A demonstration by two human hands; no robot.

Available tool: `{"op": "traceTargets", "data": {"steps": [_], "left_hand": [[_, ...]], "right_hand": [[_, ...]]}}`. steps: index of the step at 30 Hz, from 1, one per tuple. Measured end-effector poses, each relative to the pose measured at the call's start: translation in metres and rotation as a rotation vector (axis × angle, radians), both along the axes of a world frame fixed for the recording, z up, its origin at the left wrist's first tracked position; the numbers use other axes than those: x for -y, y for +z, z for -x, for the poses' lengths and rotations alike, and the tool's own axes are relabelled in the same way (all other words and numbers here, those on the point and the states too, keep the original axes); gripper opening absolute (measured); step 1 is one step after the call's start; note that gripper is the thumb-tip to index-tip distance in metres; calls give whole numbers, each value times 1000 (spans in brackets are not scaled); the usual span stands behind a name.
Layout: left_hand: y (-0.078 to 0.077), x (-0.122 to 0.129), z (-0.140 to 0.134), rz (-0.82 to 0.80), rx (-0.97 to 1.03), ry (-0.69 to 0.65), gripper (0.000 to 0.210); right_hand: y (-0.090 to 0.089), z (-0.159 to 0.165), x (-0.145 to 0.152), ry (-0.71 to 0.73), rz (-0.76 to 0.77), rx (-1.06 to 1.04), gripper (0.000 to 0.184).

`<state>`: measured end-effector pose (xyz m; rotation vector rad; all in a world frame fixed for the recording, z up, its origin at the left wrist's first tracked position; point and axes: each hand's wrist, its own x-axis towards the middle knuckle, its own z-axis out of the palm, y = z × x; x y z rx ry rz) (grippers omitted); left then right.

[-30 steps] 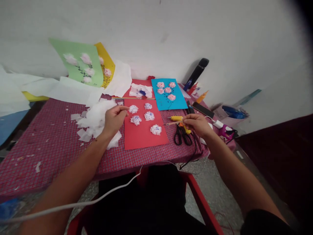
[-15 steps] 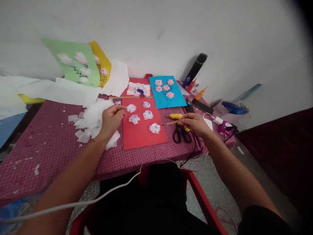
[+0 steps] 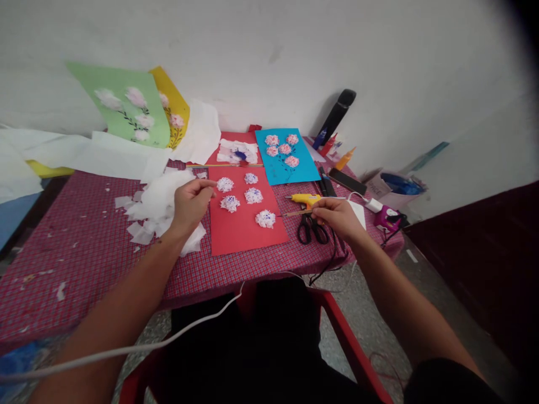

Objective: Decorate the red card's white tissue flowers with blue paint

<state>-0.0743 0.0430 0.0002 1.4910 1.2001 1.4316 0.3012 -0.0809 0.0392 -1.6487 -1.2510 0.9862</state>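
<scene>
A red paper sheet (image 3: 240,235) lies on the table, bearing several white crumpled-paper flowers with blue specks. Over its left edge my left hand (image 3: 192,203) hovers with loosely curled fingers, index fingertip beside the upper left flower (image 3: 224,184); thumb and index finger stay slightly apart, with nothing visible between them. Pinched in my right hand (image 3: 334,215) is a thin paintbrush (image 3: 297,212), its dark tip pointing left at the lower right flower (image 3: 265,219). The tip is at or very near that flower's right edge; contact cannot be made out.
Scissors (image 3: 312,230) and a yellow glue gun (image 3: 304,198) lie by my right hand. Cut white paper (image 3: 158,205) is heaped left. Behind are a blue flower sheet (image 3: 273,174), a blue-stained white tissue (image 3: 227,151), paint bottles (image 3: 328,145) and a phone (image 3: 347,181). A white cable (image 3: 181,332) crosses in front.
The view has shifted slightly. Both hands and the paintbrush keep nearly the same place over the red sheet.
</scene>
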Motion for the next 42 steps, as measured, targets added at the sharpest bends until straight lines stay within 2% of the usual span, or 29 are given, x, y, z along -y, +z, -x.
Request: {"op": "traceTargets", "data": {"steps": [6, 10, 16, 23, 33, 42], "left_hand": [[-1, 0, 0, -3, -6, 3, 19], [-1, 0, 0, -1, -7, 4, 19], [1, 2, 0, -5, -25, 17, 19], [2, 2, 0, -5, -17, 13, 19], [1, 1, -1, -1, -15, 14, 19], [5, 4, -1, 15, -3, 15, 20]], "right_hand": [[2, 5, 9, 44, 27, 44, 17], [5, 8, 3, 83, 24, 61, 15], [1, 10, -6, 159, 35, 108, 12], [11, 9, -7, 77, 38, 68, 13], [15, 14, -3, 103, 38, 91, 13], [5, 9, -5, 133, 43, 87, 14]]}}
